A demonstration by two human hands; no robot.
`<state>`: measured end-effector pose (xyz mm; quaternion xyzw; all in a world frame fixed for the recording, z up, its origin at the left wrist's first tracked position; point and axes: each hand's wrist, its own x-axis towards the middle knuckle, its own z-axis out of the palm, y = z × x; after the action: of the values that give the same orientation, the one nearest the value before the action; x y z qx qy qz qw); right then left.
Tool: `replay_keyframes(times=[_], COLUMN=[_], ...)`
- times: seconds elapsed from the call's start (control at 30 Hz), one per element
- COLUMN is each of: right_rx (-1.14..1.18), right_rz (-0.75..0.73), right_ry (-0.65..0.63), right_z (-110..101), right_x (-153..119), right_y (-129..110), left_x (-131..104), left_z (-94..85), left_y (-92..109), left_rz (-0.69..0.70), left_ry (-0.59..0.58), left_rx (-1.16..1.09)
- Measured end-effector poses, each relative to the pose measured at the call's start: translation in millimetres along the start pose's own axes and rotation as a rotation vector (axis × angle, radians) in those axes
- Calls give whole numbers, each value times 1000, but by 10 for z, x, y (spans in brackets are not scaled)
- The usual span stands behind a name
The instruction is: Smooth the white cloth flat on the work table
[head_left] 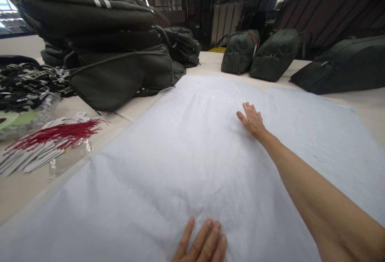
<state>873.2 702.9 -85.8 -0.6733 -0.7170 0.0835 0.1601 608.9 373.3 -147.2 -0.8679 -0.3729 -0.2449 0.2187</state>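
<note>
A large, thin white sheet [156, 149] lies spread over the table, with soft creases around its near middle. At the bottom edge of the view my left hand [203, 244] rests on the sheet, fingers stretched out and slightly apart; its thumb is out of sight. Farther off and to the right, my right hand [252, 120] reaches over the sheet at arm's length, fingers spread and holding nothing. Whether its palm presses on the sheet I cannot tell. Beneath my right forearm, more of the bluish-white sheeting [325, 137] extends to the right.
Dark green bags [120, 73] are stacked high at the left. More such bags [275, 55] stand along the far right. White tags with red strings [63, 135] lie at the left, near a pile of black straps [30, 79] and a green roll [15, 119].
</note>
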Motion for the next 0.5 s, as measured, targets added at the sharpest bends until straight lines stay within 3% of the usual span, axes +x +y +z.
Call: replay_keyframes(times=[0.1,0.17,0.27,0.37,0.43,0.5], right_rx=[110,176,64,-117,-216,-288], right_rz=[-85,-190,-319,-484,-625,-721], right_ry=[35,42,24,57,138,210], right_z=[-226,-341,-423,-352,-224,-71], right_x=[-629,-1330,-2538,-3522,-3929,-4150], right_y=[-222,-365,-519,-616,-676,-746], left_x=[108,128,2,-271,-447,-558], left_z=[-272,-483,-813,-1079,-1170,-1187], left_y=[-95,-161,-274,-384,-434,-454], left_rz=[85,79,47,-76,-152,-180], left_ry=[-225,-275,-380,-587,-732,-823], left_rx=[-32,-68,-178,-307,-391,-454])
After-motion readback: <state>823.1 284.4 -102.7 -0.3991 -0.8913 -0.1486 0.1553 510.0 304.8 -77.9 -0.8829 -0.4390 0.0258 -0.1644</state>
